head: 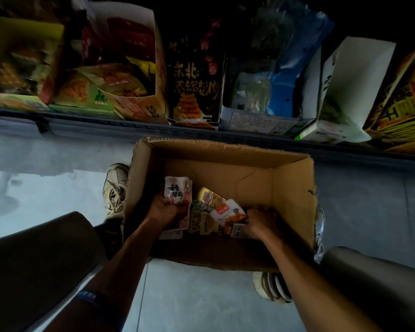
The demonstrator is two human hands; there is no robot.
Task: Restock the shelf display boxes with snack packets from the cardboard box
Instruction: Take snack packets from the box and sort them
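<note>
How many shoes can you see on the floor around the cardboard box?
3. One shoe sits left of the cardboard box, another shows below its near edge, and a third peeks out at its right side. Others may be hidden.

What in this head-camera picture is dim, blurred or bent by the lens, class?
Head view: the shelf display boxes sit in deep shadow and look smeared; the shelf edge bows from wide-angle distortion; the floor shows pale glare; the cardboard box is dim, though print on the pink packet in the left hand stays readable.
</note>
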